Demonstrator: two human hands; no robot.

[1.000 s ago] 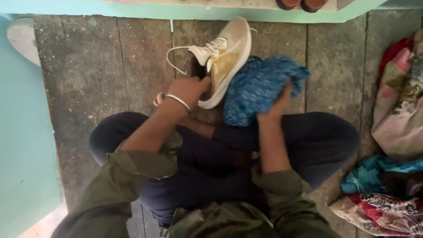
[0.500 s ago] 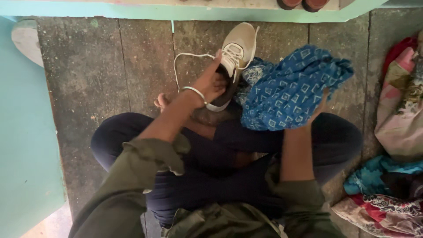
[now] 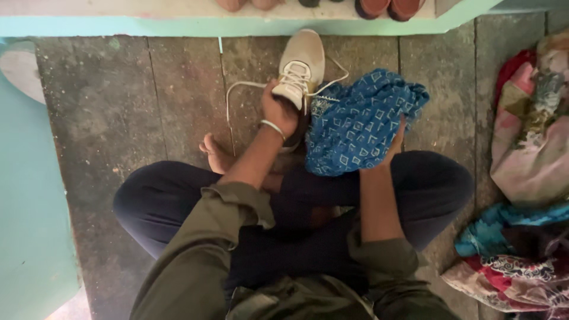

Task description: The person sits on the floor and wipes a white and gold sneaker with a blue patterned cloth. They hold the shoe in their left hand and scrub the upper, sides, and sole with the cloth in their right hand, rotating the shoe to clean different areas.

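**Shoe held up beside a blue cloth**

Close to the camera, a person sits cross-legged on the grey stone floor [image 3: 118,106], in dark trousers and olive sleeves. Just above the knees, the left hand [image 3: 278,109], with a metal bangle [image 3: 274,127] on the wrist, is closed around the heel opening of a pale sneaker [image 3: 301,65], which stands toe-up off the floor. Its white lace [image 3: 234,95] hangs loose to the left. Beside it, touching the shoe's right side, the right hand [image 3: 394,142] grips a bunched blue patterned cloth [image 3: 358,121]; its fingers are mostly hidden under the folds. For good wiping, I judge the shoe should be kept steady and the cloth pressed flat on it. Farther, a turquoise ledge [image 3: 178,25] carries other footwear [image 3: 388,6]. At right lies a heap of coloured fabrics [image 3: 521,178].
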